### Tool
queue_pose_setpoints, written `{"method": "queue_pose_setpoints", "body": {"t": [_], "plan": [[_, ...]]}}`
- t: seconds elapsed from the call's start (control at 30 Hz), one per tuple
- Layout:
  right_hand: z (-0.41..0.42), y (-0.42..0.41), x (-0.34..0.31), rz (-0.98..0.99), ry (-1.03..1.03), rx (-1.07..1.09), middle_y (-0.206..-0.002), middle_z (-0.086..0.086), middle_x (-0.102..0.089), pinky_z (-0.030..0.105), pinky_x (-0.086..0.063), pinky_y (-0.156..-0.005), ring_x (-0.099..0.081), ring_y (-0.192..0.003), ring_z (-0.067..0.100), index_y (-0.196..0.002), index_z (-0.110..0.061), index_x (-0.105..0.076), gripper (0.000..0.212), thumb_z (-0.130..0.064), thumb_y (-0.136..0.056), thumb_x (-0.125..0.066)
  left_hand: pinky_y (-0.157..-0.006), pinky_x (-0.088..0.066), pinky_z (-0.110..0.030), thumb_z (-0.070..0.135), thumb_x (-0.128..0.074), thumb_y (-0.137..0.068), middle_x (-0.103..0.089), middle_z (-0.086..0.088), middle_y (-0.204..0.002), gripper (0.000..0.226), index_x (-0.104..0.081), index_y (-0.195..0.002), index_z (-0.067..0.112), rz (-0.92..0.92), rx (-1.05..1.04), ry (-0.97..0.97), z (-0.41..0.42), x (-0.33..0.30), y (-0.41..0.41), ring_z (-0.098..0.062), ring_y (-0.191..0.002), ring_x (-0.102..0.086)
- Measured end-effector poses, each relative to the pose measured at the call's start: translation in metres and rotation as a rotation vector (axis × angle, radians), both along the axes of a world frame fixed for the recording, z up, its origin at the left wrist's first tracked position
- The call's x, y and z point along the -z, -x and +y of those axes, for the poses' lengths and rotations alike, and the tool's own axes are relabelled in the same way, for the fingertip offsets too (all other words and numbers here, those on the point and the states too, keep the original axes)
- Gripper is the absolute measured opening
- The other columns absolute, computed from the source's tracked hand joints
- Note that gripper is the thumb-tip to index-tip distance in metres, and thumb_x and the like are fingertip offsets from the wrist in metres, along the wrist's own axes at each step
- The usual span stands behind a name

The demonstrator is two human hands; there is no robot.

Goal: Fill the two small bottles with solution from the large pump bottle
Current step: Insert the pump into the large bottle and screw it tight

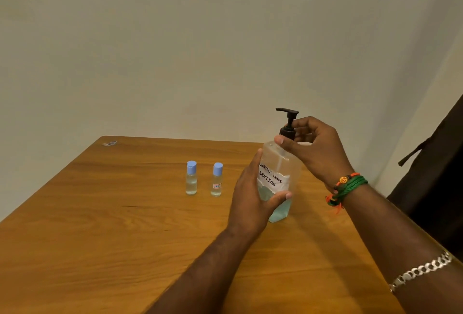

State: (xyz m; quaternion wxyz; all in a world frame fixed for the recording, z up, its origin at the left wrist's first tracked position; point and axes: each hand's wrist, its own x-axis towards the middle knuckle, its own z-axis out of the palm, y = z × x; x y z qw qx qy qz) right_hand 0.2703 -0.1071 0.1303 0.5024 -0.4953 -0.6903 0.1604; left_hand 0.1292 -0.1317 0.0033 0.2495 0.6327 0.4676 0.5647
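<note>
Wooden table [100, 226] against a plain pale wall [175, 50]. Near its right side, upright, the pump bottle [281, 175]: clear plastic, black pump [288, 123] on top with nozzle pointing left, white handwritten label [271, 178] reading "CONTACT LENS SOLUTION", blue-green liquid filling only the lower part. Left hand [253, 201] wrapped around the bottle's lower body from the left, thumb across the front just below the label, fingers curled behind and mostly hidden, grip closed on the bottle. Right hand [315, 148] reaching in from the right at the bottle's neck, thumb laid on the shoulder just below the black collar, fingers curled around behind the collar and stem, closed on the pump's base rather than pressing the head from above. On the right wrist, green and orange thread bands [347, 188]; further up the forearm, a silver chain bracelet [423, 269]. To the left of the big bottle and well apart from both hands, 2 small bottles standing upright side by side with a small gap between them, both capped in light blue: left small bottle [191, 178], clear and unlabelled, and right small bottle [217, 180], bearing a small red-and-white sticker. Liquid level in either hard to judge. At the far left corner, a small object [109, 143], too blurred to identify. Dark fabric [436, 163] at the right edge.
</note>
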Motion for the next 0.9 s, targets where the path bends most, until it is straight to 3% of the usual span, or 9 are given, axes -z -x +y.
{"method": "queue_pose_setpoints", "body": {"t": [0.13, 0.27, 0.37, 0.5, 0.57, 0.67, 0.77, 0.83, 0.9], "plan": [[-0.007, 0.003, -0.001, 0.23, 0.034, -0.054, -0.111, -0.006, -0.074, 0.047, -0.057, -0.094, -0.067, -0.109, 0.01, -0.117, -0.025, -0.069, 0.049, -0.062, -0.09, -0.052, -0.117, -0.045, -0.036, 0.045, -0.089, -0.079, -0.042, 0.018, -0.161, 0.112, -0.017, -0.164, 0.048, 0.004, -0.008, 0.002, 0.0, -0.002, -0.001, -0.006, -0.144, -0.043], [-0.011, 0.004, -0.001, 0.393, 0.001, 0.053, -0.083, -0.002, -0.077, 0.034, -0.054, -0.083, -0.071, -0.091, 0.008, -0.103, -0.021, -0.072, 0.048, -0.053, -0.104, -0.036, -0.117, -0.045, -0.036, 0.045, -0.089, -0.079, -0.04, 0.024, -0.157, 0.112, -0.017, -0.164, 0.046, 0.014, -0.006, -0.005, 0.0, -0.003, 0.0, -0.006, -0.144, -0.043], [-0.009, 0.003, -0.001, 0.463, -0.004, 0.1, -0.072, 0.001, -0.068, 0.037, -0.051, -0.079, -0.064, -0.075, 0.01, -0.091, -0.019, -0.07, 0.042, -0.047, -0.105, -0.041, -0.116, -0.046, -0.035, 0.045, -0.09, -0.079, -0.039, 0.031, -0.148, 0.112, -0.017, -0.164, 0.047, 0.01, -0.002, -0.002, 0.0, -0.003, 0.0, -0.005, -0.142, -0.044], [-0.008, 0.003, 0.0, 0.404, 0.109, -0.088, -0.109, -0.004, -0.074, 0.036, -0.055, -0.08, -0.069, -0.1, 0.007, -0.115, -0.02, -0.069, 0.019, -0.025, -0.098, -0.062, -0.116, -0.046, -0.035, 0.046, -0.09, -0.078, -0.037, 0.033, -0.15, 0.111, -0.018, -0.164, 0.047, 0.008, -0.001, -0.015, 0.001, -0.002, -0.001, -0.004, -0.142, -0.044], [-0.007, 0.003, 0.003, 0.374, 0.103, -0.116, -0.101, -0.002, -0.078, 0.035, -0.057, -0.081, -0.074, -0.093, 0.008, -0.118, -0.02, -0.068, 0.028, -0.016, -0.09, -0.072, -0.116, -0.047, -0.034, 0.045, -0.09, -0.078, -0.039, 0.032, -0.151, 0.111, -0.019, -0.163, 0.047, -0.006, 0.001, -0.02, 0.001, -0.002, -0.001, -0.001, -0.142, -0.045], [-0.004, 0.004, 0.008, 0.315, 0.031, -0.04, -0.088, 0.0, -0.079, 0.042, -0.058, -0.087, -0.076, -0.087, 0.014, -0.109, -0.02, -0.067, 0.037, -0.022, -0.077, -0.086, -0.116, -0.047, -0.033, 0.044, -0.091, -0.078, -0.04, 0.033, -0.151, 0.111, -0.021, -0.163, 0.048, -0.022, 0.004, -0.012, 0.001, -0.001, -0.001, 0.003, -0.14, -0.045], [-0.001, 0.005, 0.012, 0.316, 0.041, -0.025, -0.095, -0.001, -0.072, 0.041, -0.06, -0.084, -0.068, -0.089, 0.016, -0.107, -0.024, -0.067, 0.05, -0.036, -0.066, -0.092, -0.116, -0.048, -0.035, 0.045, -0.091, -0.077, -0.043, 0.027, -0.156, 0.111, -0.021, -0.164, 0.047, -0.025, 0.009, -0.015, 0.001, -0.001, 0.0, 0.002, -0.141, -0.045], [0.002, 0.003, 0.013, 0.318, 0.097, -0.076, -0.107, -0.002, -0.072, 0.04, -0.059, -0.089, -0.067, -0.1, 0.016, -0.111, -0.026, -0.071, 0.049, -0.041, -0.069, -0.09, -0.116, -0.048, -0.036, 0.044, -0.091, -0.078, -0.044, 0.024, -0.158, 0.111, -0.021, -0.164, 0.046, -0.031, 0.011, -0.015, 0.001, -0.001, -0.001, 0.0, -0.141, -0.046], [0.004, 0.002, 0.012, 0.345, 0.155, -0.159, -0.109, 0.0, -0.076, 0.048, -0.056, -0.097, -0.071, -0.106, 0.018, -0.11, -0.024, -0.075, 0.033, -0.033, -0.08, -0.083, -0.115, -0.048, -0.035, 0.044, -0.091, -0.078, -0.043, 0.025, -0.155, 0.111, -0.022, -0.165, 0.045, -0.037, 0.01, -0.016, 0.001, -0.001, -0.001, -0.001, -0.141, -0.046]]}}
